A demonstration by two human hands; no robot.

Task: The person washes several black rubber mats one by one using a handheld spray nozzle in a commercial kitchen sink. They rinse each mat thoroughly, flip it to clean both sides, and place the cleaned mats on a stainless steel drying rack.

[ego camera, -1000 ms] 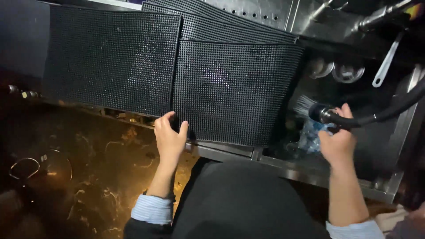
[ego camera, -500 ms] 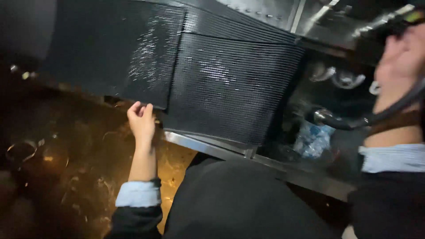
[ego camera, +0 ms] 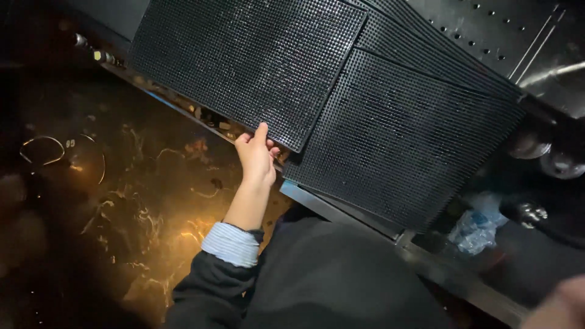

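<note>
My left hand grips the near corner of a black studded rubber mat, thumb on top and fingers curled under its edge. That mat overlaps a second black studded mat to its right, and a third ribbed mat lies behind them. All of them rest over a metal sink edge. My right hand is only a blurred patch at the bottom right corner, and what it holds is not visible.
A perforated steel wall rises behind the mats. A crumpled clear plastic bottle and round metal items lie in the dark basin at right. The wet floor at left glints orange.
My left hand slid left from the right mat's lower edge to the left mat's corner. My right hand, which held a hose sprayer, dropped to the frame's bottom corner, and the sprayer is out of sight.
</note>
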